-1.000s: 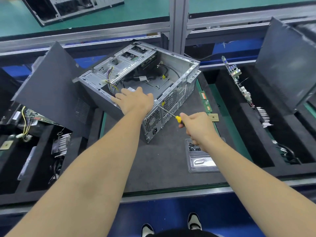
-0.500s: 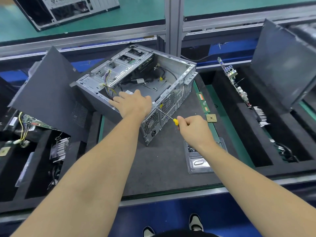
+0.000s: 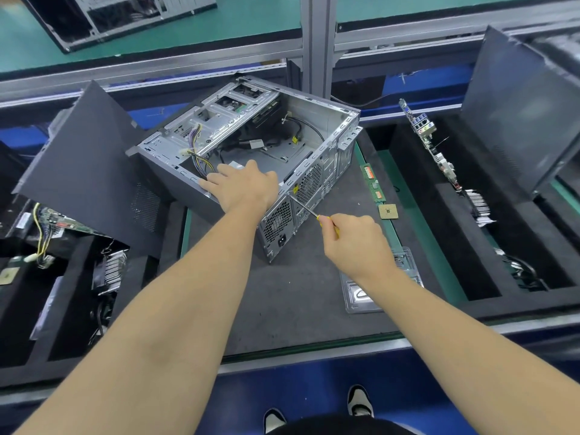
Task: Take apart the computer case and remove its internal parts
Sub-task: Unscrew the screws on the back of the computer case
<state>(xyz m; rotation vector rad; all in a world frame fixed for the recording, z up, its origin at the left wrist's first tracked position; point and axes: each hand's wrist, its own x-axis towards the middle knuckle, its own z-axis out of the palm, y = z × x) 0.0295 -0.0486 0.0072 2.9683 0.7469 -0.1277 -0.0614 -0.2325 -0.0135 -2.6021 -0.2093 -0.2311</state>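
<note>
Two hands at work: left hand (image 3: 243,188) spread flat on open grey metal computer case (image 3: 251,152) mid-bench; right hand (image 3: 354,240) gripping yellow-handled screwdriver (image 3: 309,211), tip at rear panel. Best kept square to screw, pressed firmly, case braced against sliding.
</note>
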